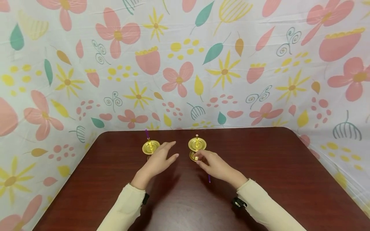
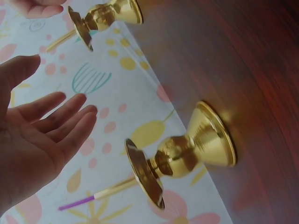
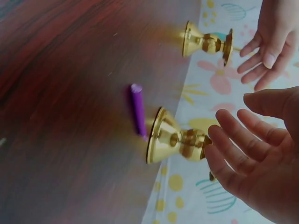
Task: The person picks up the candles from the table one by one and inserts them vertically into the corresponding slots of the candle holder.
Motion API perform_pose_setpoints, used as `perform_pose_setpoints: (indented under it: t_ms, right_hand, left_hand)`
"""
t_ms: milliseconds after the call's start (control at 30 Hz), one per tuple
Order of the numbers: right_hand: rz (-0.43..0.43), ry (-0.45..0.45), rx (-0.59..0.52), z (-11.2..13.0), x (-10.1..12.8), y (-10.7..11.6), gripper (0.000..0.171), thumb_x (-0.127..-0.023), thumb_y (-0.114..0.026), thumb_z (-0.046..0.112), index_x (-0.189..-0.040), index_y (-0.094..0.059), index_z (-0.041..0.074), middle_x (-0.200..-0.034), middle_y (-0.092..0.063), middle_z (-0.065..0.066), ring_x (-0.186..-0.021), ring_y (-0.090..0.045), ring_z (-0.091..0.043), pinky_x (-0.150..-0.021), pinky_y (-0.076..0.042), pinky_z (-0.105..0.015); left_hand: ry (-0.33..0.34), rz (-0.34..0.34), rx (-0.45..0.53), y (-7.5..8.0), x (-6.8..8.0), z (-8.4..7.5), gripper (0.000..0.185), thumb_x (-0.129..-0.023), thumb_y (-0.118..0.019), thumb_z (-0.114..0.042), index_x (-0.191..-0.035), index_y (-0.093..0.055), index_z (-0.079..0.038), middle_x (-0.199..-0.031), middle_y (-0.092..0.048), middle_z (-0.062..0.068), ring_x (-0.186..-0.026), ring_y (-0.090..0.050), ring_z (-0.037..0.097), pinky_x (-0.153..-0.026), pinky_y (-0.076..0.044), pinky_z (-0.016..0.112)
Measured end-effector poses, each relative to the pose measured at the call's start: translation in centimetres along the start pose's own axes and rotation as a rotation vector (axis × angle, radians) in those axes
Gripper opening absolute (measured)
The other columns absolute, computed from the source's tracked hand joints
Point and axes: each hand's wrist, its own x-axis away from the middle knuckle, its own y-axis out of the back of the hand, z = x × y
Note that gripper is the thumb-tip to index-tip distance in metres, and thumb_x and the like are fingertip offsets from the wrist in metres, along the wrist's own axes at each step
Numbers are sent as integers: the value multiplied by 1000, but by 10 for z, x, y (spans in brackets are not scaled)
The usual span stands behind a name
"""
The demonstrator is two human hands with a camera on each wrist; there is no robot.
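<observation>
**Two brass candle holders, both hands loose beside them**

Where the dark red-brown table (image 1: 260, 179) fills the lower half of the head view, a floral cloth backdrop (image 1: 231, 64) with pink flowers, yellow blooms and green leaves closes off everything above and to both sides. Table edge curves at its far corners.

Centre of the head frame: left candle holder (image 1: 150, 147) and right candle holder (image 1: 197, 146), both brass, upright, standing apart near the table's far edge. The left one has a thin stick with a purple tip rising from it; the right one has a pale yellow stick.

Left hand (image 1: 160, 160) sits just right of the left candle holder, fingers straight and slightly spread, gripping nothing. Right hand (image 1: 216, 166) lies lower right of the right candle holder, fingertips at its base, fingers relaxed. Whether they actually touch the base, can't tell. Cream sleeves run out the bottom of the frame.

Purple candle (image 3: 138, 109) lies flat on the table, centre of the right wrist view, its end right against the right holder's foot. The head view shows only a sliver of it under the right hand.

Left wrist view shows the left palm (image 2: 32, 140) open, clearly apart from the left holder; the head view makes them look closer. It also shows the purple-tipped stick plainly at the lower left.
</observation>
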Motion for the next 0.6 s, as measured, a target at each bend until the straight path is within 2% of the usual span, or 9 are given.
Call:
perform_pose_setpoints:
  t_ms: [333,600]
  right_hand:
    - [-75,-54,56,-21,18,11,18,-91,-65,4,-108,-62,2,-91,-67,-1,-88,-65,-19,-77,-52,-40]
    - [-142,-137,102,-31,27,21,19,-90,-65,5,-109,-61,2,-92,-69,-5,-89,-66,-24,-81,-51,-45]
  left_hand:
    - [-2,-2,45,-15,-24,-8,59,-97,-58,-33,-147,-39,-7,-143,-44,13,-138,-34,30,-109,-33,47]
    - [-2,-3,100,-31,-44,-9,62,-96,-62,-28,-147,-36,-4,-145,-41,14,-135,-37,28,-108,-35,44]
